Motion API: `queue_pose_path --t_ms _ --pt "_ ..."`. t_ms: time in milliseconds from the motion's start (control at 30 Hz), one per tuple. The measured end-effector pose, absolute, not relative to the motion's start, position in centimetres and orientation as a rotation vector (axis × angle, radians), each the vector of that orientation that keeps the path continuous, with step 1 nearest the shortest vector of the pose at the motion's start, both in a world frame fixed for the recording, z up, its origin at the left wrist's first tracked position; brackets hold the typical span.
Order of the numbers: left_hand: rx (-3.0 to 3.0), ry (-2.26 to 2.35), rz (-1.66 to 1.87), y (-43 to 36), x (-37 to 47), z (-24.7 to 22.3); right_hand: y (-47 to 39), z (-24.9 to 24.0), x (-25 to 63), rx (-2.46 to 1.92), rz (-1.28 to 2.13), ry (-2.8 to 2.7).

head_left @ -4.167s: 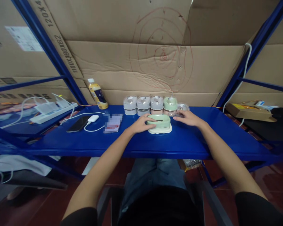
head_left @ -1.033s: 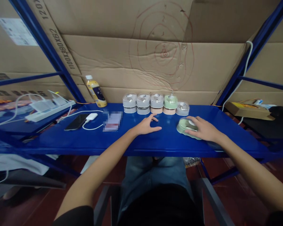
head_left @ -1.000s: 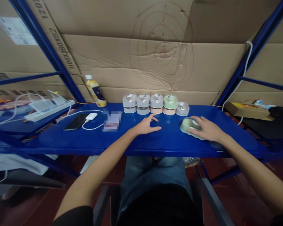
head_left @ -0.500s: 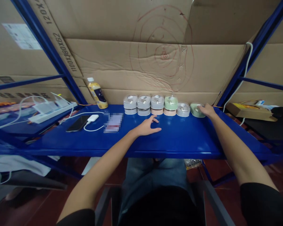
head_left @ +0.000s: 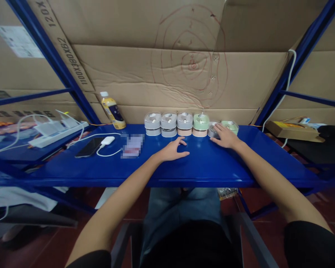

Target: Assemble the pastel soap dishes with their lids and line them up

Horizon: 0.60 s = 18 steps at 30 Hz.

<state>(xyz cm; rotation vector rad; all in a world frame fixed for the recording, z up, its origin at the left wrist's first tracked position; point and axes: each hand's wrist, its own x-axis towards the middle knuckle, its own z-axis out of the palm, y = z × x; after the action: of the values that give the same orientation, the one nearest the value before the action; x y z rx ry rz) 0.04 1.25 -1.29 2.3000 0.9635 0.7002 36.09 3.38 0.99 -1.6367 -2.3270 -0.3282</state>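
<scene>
My right hand (head_left: 226, 137) reaches over a small grey lidded box (head_left: 211, 131), fingers spread across its lid and thumb out in front. Just behind that hand sits a single green box (head_left: 231, 125), partly covered by it. My left hand (head_left: 173, 149) rests on the blue shelf, fingers apart and holding nothing. Beyond it stand two-high stacks of similar boxes in a row: a green-topped stack (head_left: 201, 122), a grey-over-peach stack (head_left: 184, 121), and two grey ones, including the leftmost stack (head_left: 152, 123).
On the blue shelf (head_left: 201, 171), a yellow bottle (head_left: 113, 111) stands at the back left. Before it lie a dark phone (head_left: 89, 147), a white charging piece (head_left: 108, 140) with a cable, and a blurred-out item (head_left: 132, 146). A cardboard wall (head_left: 114, 70) closes off the back.
My right hand has left the green box and moved left over the grey one. The green box sits slightly further left. My left hand stays put.
</scene>
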Motion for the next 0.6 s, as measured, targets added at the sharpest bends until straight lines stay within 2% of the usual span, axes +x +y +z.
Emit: queue_pose_path --t_ms 200,300,367,433,600 --pt "2.305 0.956 0.697 1.4 0.0 -1.4 -2.3 3.8 33.4 -1.913 -0.399 -2.057" --pt "2.298 0.95 0.713 1.4 0.0 -1.4 -4.1 4.3 32.3 -2.184 -0.252 -1.927" --pt "2.271 0.935 0.721 1.3 0.0 -1.4 -4.7 4.1 31.4 -2.217 -0.11 -2.006" --pt "2.243 0.884 0.747 1.3 0.0 -1.4 -4.9 3.7 30.4 -2.037 -0.029 -2.173" --pt "2.204 0.663 0.786 1.3 -0.2 -1.4 -4.7 3.1 26.8 -1.104 0.252 -2.503"
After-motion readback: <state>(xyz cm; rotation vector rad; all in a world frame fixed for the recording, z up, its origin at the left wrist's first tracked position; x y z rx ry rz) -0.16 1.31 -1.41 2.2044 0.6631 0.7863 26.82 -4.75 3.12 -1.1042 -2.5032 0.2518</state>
